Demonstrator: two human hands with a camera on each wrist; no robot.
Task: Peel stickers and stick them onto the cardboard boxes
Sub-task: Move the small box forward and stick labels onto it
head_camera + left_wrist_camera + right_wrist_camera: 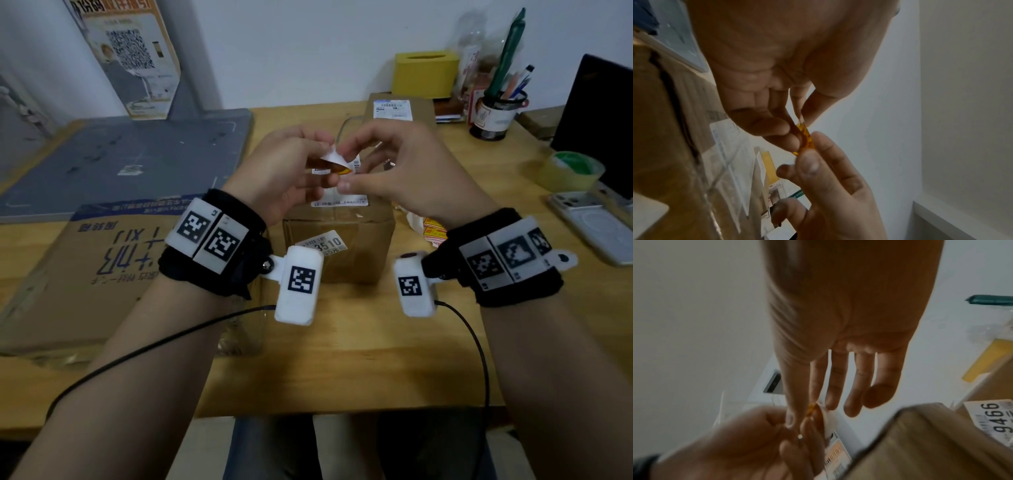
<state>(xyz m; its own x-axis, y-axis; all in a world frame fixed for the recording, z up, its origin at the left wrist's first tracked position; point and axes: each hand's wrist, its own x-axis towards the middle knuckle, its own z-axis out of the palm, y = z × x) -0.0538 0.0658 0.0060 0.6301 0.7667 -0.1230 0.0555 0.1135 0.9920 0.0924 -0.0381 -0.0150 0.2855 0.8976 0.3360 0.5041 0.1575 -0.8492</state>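
Over the brown cardboard box [356, 236] at the table's middle, both hands meet around a small orange sticker [340, 169] on curled white backing [330, 157]. My left hand [318, 162] pinches the backing and sticker between thumb and fingers; the left wrist view shows the orange sticker [805, 138] in that pinch. My right hand [344, 168] pinches the sticker's near edge with thumb and forefinger, its other fingers spread straight [855, 386]. In the right wrist view the sticker [810, 408] sits by the white backing [828, 418]. A second box [397, 109] lies behind, labels on both.
A flattened printed carton [85, 270] and a grey board [130, 161] fill the left side. At the right are a tape roll [572, 171], a phone [592, 222], a laptop [603, 120], a pen cup [496, 113] and a yellow tissue box [424, 73]. More stickers [433, 231] lie beside the box.
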